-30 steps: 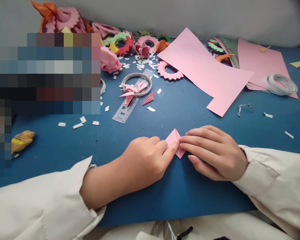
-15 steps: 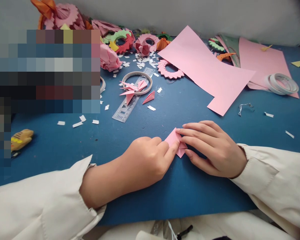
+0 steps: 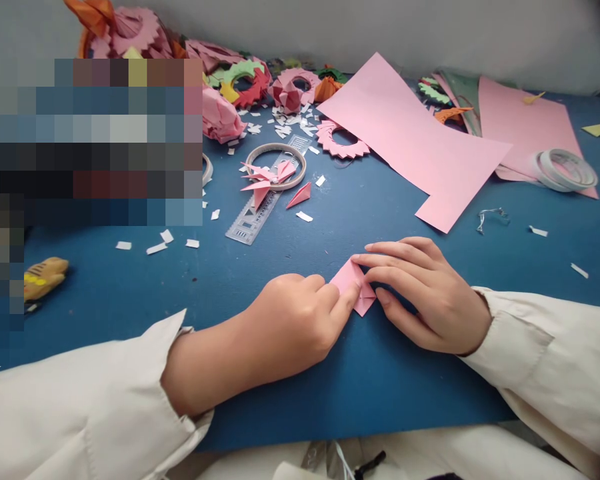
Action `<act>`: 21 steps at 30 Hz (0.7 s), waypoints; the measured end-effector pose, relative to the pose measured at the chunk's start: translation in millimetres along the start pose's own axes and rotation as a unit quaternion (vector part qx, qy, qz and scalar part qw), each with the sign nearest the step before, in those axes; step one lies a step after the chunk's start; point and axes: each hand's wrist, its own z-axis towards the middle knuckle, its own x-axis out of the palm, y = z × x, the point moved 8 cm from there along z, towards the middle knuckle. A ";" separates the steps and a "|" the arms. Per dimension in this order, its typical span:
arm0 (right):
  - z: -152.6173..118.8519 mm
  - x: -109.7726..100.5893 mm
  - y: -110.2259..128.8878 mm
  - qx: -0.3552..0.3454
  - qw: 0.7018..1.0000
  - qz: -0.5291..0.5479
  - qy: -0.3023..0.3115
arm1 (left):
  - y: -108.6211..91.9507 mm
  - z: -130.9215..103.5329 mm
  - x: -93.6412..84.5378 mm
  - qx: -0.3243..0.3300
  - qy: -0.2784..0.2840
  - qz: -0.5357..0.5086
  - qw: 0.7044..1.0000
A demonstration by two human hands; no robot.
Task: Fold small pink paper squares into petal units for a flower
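Note:
A small folded piece of pink paper (image 3: 346, 275) lies on the blue table, with crease lines and a pointed lower corner. My left hand (image 3: 303, 310) is curled, its index finger pressing the paper down; the tips of the other fingers are hidden. My right hand (image 3: 427, 293) rests at the paper's right side, fingers stretched out and apart. Two of its fingertips touch the upper right edge, while the thumb sits beside the right corner.
A clear ruler (image 3: 250, 223) lies under a tape roll (image 3: 300, 175) and folded pink pieces (image 3: 260, 187). Large pink paper (image 3: 405, 127) spreads behind my right hand. Another tape roll (image 3: 566, 170) sits at right. White scraps (image 3: 156, 249) are scattered about. Folded paper rings (image 3: 343, 139) stand at the back.
My right hand's fingers have shifted slightly, and its thumb has moved up a little along the paper's right side. The left hand still presses the paper.

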 end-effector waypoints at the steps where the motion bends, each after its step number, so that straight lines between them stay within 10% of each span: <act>1: 0.1 1.7 0.4 -0.003 1.000 -0.002 0.009 | -0.3 -0.1 -0.1 0.001 0.001 0.002 1.000; 21: -0.1 4.3 6.1 -0.051 0.997 -0.057 0.019 | -0.6 0.0 1.0 -0.001 0.010 0.000 1.000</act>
